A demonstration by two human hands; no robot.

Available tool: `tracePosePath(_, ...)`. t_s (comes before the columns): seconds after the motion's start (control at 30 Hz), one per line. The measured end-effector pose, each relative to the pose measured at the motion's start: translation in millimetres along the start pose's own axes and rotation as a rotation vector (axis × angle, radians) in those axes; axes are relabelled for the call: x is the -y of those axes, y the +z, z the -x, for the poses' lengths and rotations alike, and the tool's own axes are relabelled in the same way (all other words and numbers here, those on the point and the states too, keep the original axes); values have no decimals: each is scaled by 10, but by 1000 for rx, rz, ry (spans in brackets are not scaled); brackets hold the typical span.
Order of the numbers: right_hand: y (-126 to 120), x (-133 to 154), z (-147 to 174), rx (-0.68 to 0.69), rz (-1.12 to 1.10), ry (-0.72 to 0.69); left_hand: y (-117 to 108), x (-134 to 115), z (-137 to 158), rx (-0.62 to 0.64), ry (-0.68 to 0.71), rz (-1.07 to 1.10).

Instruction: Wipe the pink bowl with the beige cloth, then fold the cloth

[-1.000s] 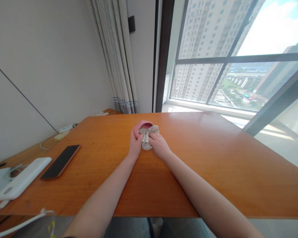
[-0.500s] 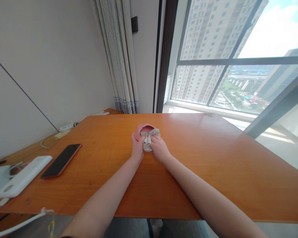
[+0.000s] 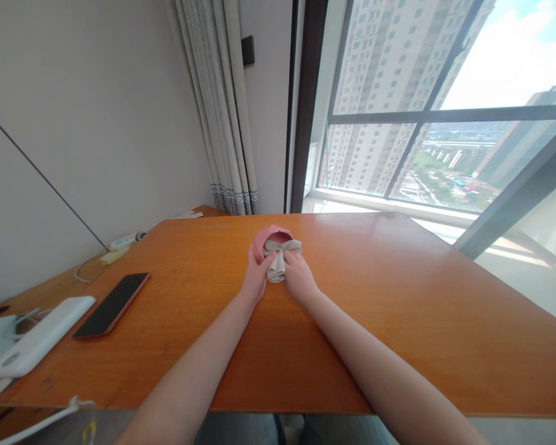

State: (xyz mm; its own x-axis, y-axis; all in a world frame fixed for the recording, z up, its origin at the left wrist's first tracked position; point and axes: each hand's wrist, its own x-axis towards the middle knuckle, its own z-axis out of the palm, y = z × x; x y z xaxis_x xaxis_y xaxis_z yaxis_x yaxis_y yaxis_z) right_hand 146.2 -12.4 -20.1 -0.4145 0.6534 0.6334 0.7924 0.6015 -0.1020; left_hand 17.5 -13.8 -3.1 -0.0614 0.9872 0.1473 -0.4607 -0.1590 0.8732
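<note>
Above the wooden table (image 3: 278,346), in the middle of the head view, is a pink cap-like item (image 3: 262,238) with a rounded dark opening. A bunched light-grey cloth (image 3: 277,267) lies against its near side and across the opening. My left hand (image 3: 256,272) is closed around the left side of the pink item, its thumb by the cloth. My right hand (image 3: 299,275) is closed on the right part of the cloth, fingers pressed into its folds. The fingers partly hide both things.
On the left are a dark phone (image 3: 112,306) and a white power bank (image 3: 41,337) with a cable. A power strip (image 3: 123,241) lies by the wall farther back. A curtain (image 3: 217,105) and a large window stand beyond the table.
Both hands, with the pink item and the cloth, have shifted slightly right in view. The pink item's opening shows a little more. The camera has also moved slightly.
</note>
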Motion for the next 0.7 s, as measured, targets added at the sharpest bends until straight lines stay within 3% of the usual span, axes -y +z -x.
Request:
tracePosePath(0.13, -4, 36, -16, 23, -31, -12, 6, 65, 12, -33, -35, -44)
tracePosePath(0.3, -79, 102, -78, 72, -22, -29, -182, -47, -139, -78, 71, -329)
tracePosePath(0.47, -100, 75, -70, 163, 58, -3, -226, -157, -153, 42, 197, -664)
tracePosePath(0.53, -87, 78, -57, 181, 80, 24, -208, -109, -133, 47, 212, -627)
tracePosePath(0.7, -89, 143, -40, 182, 53, 51, -161, 125, -108, -104, 136, -362)
